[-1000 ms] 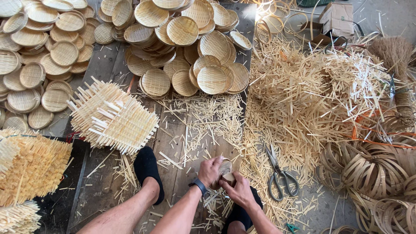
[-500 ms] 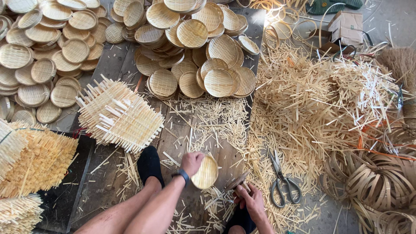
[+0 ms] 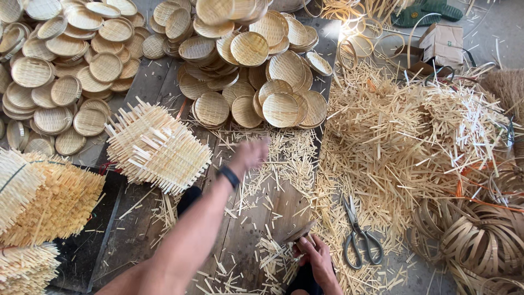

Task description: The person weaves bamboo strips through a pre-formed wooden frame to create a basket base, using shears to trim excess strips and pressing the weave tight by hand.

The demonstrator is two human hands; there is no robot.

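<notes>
Dark-tipped tool (image 3: 298, 234), small and flat like a blade, sits pinched in the fingers (image 3: 305, 252) of the right hand (image 3: 315, 261), which are curled tight around its lower end; what kind of tool it is I cannot tell. The left hand (image 3: 248, 155) is stretched out ahead of those fingers and smeared by motion, so whether it is spread, closed or carrying anything cannot be told. Just beyond its fingertips lies the nearer heap of round woven trays (image 3: 281, 109). Beside the left wrist, on the outer side, rests one stack of square woven mats (image 3: 158, 147) with loose ends bristling all round.

Judging by how things lie, a good deal is finished: round trays fill two heaps, the second heap (image 3: 65, 82) further off past the left hand, each far too many to count. Bundles of raw mats (image 3: 43, 202), three as far as shows, wait untrimmed well to the outer side of the left arm. One pair of scissors (image 3: 357, 235) lies near the right fingers, at the foot of one big drift of cut strips (image 3: 415, 136). A pile of coiled hoops (image 3: 480, 240) sits beyond the scissors, and one cardboard box (image 3: 442, 43) far off
</notes>
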